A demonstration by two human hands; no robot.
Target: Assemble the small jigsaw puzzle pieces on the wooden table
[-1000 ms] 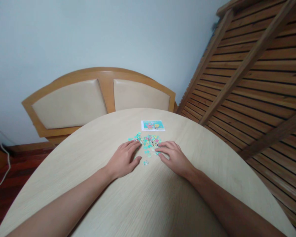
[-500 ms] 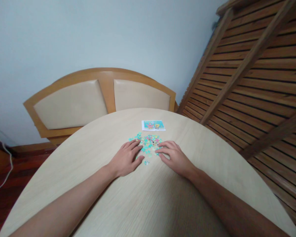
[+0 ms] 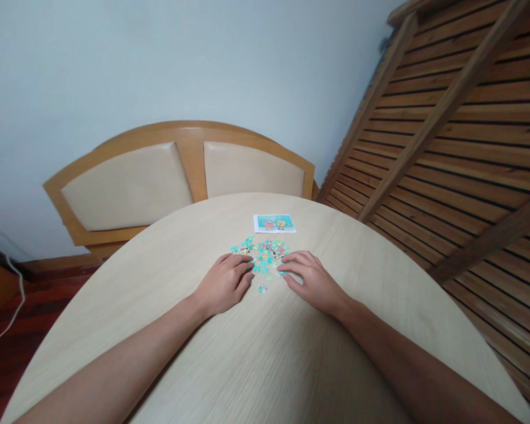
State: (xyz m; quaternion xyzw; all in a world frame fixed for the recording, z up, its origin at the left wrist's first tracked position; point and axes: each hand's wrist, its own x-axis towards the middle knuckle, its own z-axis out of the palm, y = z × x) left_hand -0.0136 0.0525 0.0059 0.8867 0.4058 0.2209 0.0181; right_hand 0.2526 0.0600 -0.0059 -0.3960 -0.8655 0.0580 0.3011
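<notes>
Pale table (image 3: 229,365): left hand (image 3: 224,284) and right hand (image 3: 311,281), half-open, flank puzzle pieces (image 3: 264,258), grip unclear; picture card (image 3: 274,223) lies beyond the pieces.

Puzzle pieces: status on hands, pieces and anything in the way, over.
Left hand at left edge of puzzle pieces, right hand at right edge; grip unclear. Small cluster apart, nearer wearer. Picture card beyond; no obstruction visible.

Between the forearms (image 3: 128,353), the table (image 3: 265,353) is free up to a small puzzle cluster (image 3: 262,288); left grip (image 3: 225,284) and right grip (image 3: 311,282) flank the jigsaw pieces (image 3: 269,259), a picture card (image 3: 274,223) lying toward the far edge.
</notes>
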